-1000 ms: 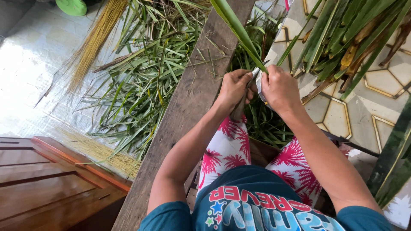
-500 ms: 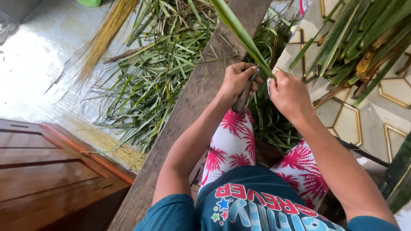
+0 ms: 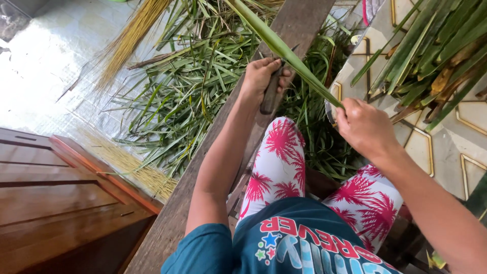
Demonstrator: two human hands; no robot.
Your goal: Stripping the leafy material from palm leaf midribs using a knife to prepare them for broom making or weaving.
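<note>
My left hand point(image 3: 262, 76) grips a knife with a dark wooden handle point(image 3: 270, 95); its blade end lies against a long green palm leaflet point(image 3: 284, 50). My right hand point(image 3: 366, 126) pinches the near end of that leaflet, which runs up and left to the top of the view. The two hands are apart along the leaflet. The blade is mostly hidden by leaf and fingers.
A long weathered wooden plank point(image 3: 213, 147) runs diagonally beside my left arm. Cut green leaf strips point(image 3: 182, 96) litter the floor to its left, with bundles of yellow midribs point(image 3: 129, 40). More leaves point(image 3: 436, 45) lie on patterned tiles at right. A wooden cabinet point(image 3: 56, 198) stands lower left.
My hands have moved apart: the left hand with the knife slid up along the leaflet, while the right hand drew the leaflet's end down and right.
</note>
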